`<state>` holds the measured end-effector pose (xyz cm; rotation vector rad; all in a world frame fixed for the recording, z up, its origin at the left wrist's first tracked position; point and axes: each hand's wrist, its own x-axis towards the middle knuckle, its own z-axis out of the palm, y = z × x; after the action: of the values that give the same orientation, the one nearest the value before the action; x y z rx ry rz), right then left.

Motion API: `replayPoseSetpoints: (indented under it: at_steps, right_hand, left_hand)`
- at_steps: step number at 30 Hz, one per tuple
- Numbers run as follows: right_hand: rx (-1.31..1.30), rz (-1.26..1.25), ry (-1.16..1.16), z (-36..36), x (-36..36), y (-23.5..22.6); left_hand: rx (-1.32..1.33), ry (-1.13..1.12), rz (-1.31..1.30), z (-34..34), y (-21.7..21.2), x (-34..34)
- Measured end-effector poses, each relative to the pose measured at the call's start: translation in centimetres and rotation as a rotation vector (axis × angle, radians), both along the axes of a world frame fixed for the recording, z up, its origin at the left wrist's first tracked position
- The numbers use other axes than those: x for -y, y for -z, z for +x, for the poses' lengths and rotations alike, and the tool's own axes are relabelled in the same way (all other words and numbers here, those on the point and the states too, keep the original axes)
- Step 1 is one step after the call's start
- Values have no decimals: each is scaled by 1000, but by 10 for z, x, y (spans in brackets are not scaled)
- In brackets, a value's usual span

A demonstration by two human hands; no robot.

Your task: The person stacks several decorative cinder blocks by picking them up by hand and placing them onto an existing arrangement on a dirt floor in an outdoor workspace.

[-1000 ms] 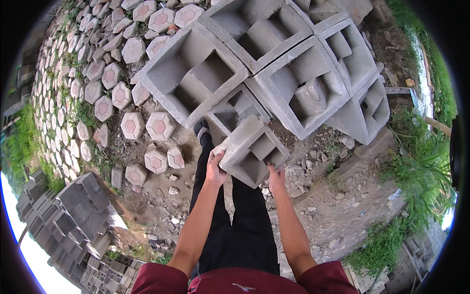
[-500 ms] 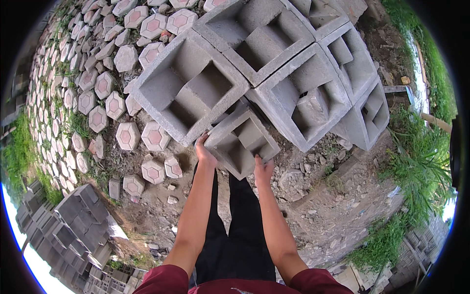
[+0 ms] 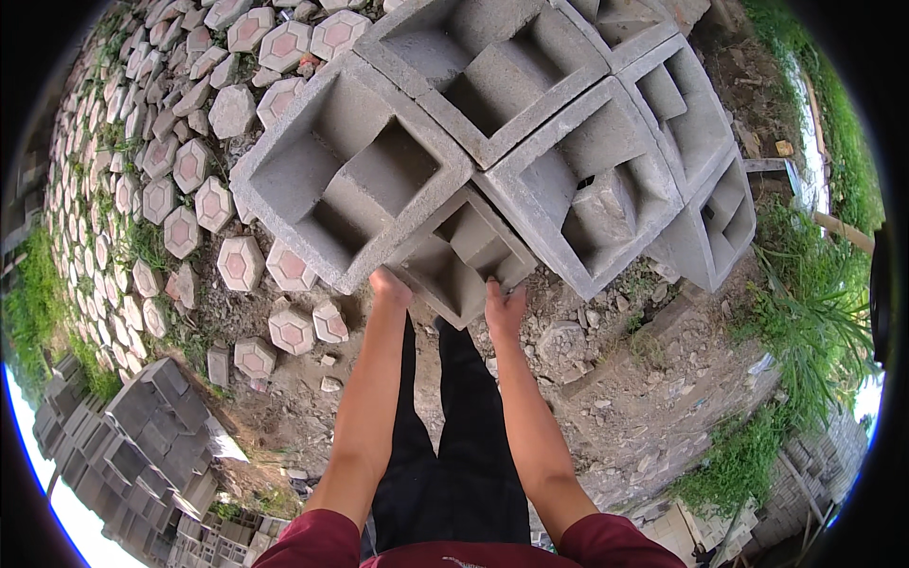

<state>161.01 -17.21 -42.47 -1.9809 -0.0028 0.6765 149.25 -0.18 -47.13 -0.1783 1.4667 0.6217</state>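
Both hands grip a small grey concrete box (image 3: 462,267) with an open top and a stepped inner block. My left hand (image 3: 390,286) is closed on its left side, the fingers partly hidden by the rim of the larger box. At the right wall, my right hand (image 3: 506,301) has its thumb over the edge and its fingers mostly out of sight. The small box sits tilted between two larger concrete boxes, a left one (image 3: 383,180) and a right one (image 3: 549,175). Its far corner tucks into the gap where these two meet.
Behind stands another large concrete box (image 3: 502,76), with more boxes (image 3: 691,104) to the right. Many hexagonal paving blocks (image 3: 240,263) cover the ground at left. Grey blocks (image 3: 156,407) are stacked at lower left. Rubble (image 3: 563,346) and grass (image 3: 805,322) lie at right.
My hands have pushed the small box farther away, deeper into the gap between the two larger boxes. The view has shifted slightly, and the left box appears closer.
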Motion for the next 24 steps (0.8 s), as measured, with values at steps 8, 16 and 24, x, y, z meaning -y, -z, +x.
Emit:
replayPoseSetpoints:
  at_steps: [8, 16, 24]
  right_hand:
    - [151, -45, -33, 2, -13, 25]
    - [122, -97, -9, -8, -17, 19]
    - [-673, 211, 267, 4, -13, -13]
  left_hand:
    - [63, -2, 69, 10, -14, -7]
    - [90, -44, 169, 30, -56, -16]
    - [78, 99, 248, -17, 10, 0]
